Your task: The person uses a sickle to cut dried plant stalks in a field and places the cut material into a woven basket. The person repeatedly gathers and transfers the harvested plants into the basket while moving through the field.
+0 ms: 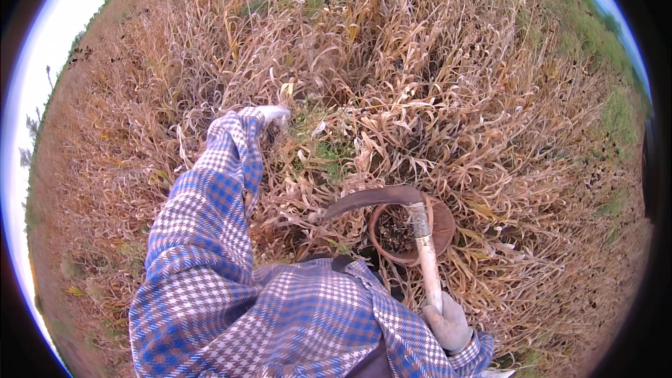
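Note:
My right hand [450, 322], in a pale work glove, is closed around the light handle of a sickle [379, 197]. The curved, rust-brown blade points left above the rim of a reddish-brown bucket [445, 224]. Dark dry plant matter [395, 228], perhaps seed heads, lies inside the bucket. Farther ahead and to the left, my left hand [274, 113] reaches out in a whitish glove among dry stalks [315, 84]. Its fingers are blurred and partly hidden, so whether they grip a stalk does not show. Green weeds [333, 155] grow just right of that hand.
Tall, dry, tan plants [472, 89] surround me on all sides, tangled and leaning. Small dark seed heads [399, 63] dot them. A green strip of vegetation [588, 21] runs along the far right. My checked sleeve [205, 210] covers part of the ground at left.

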Motion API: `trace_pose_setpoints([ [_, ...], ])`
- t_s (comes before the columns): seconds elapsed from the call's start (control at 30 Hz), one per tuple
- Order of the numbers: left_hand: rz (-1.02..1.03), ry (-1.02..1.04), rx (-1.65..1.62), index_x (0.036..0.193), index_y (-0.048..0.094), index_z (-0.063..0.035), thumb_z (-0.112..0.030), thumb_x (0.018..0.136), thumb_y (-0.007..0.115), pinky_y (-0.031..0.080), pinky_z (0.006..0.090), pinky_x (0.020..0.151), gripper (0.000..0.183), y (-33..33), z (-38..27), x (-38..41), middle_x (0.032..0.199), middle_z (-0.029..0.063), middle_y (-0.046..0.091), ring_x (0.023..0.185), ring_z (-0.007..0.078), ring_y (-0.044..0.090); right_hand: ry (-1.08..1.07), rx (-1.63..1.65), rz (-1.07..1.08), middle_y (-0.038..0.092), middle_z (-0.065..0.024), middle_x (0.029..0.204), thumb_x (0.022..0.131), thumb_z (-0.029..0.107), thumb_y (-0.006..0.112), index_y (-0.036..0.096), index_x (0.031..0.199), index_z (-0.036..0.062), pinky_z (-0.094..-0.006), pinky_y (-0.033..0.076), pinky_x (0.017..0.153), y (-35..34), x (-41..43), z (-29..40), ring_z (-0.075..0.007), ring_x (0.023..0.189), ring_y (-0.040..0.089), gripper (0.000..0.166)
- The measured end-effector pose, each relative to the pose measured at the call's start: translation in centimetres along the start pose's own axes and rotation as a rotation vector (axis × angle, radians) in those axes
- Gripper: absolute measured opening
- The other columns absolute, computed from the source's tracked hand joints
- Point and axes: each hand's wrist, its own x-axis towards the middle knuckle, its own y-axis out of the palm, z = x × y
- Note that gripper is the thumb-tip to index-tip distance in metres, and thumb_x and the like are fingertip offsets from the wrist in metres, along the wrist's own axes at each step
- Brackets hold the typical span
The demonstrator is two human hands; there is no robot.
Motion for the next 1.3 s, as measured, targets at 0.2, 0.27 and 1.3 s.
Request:
trace_pose_setpoints([
  [0.2, 0.121, 0.051, -0.31, 0.112, 0.066, -0.0037, -0.037, 0.104, 0.032, 0.046, 0.034, 0.09, 0.048, 6.2, 1.0, -0.8, 0.099, 0.0099, 0.069, 0.095, 0.0194, 0.063, -0.192, 0.454, -0.083, 0.051, -0.002, 0.054, 0.095, 0.018, 0.055, 0.049, 0.099, -0.0026, -0.0233, 0.036, 0.033, -1.6, 0.2, 0.7, -0.009, 0.037, 0.043, 0.022],
  [0.27, 0.125, -0.049, -0.449, 0.1, 0.067, -0.0052, -0.042, 0.105, 0.03, 0.049, 0.0298, 0.075, 0.052, 8.6, 0.6, -3.2, 0.082, 0.004, 0.068, 0.073, 0.0139, 0.06, -0.29, 0.449, -0.13, 0.049, -0.0017, 0.052, 0.097, 0.029, 0.056, 0.049, 0.101, -0.0028, -0.0223, 0.035, 0.033, -2.1, 1.3, 2.1, -0.0082, 0.036, 0.043, 0.033],
  [1.3, -0.643, -0.794, -0.837, 0.108, 0.057, -0.0041, 0.0, 0.083, 0.066, 0.05, 0.0317, 0.096, 0.028, 11.6, -1.6, -27.7, 0.114, 0.0129, 0.064, 0.099, 0.0213, 0.062, -0.192, -0.633, 0.649, 0.063, -0.0197, 0.085, 0.095, 0.041, 0.055, 0.052, 0.101, 0.0004, -0.0422, 0.051, 0.069, 10.4, 15.1, 9.2, -0.0304, 0.076, 0.065, 0.041],
])
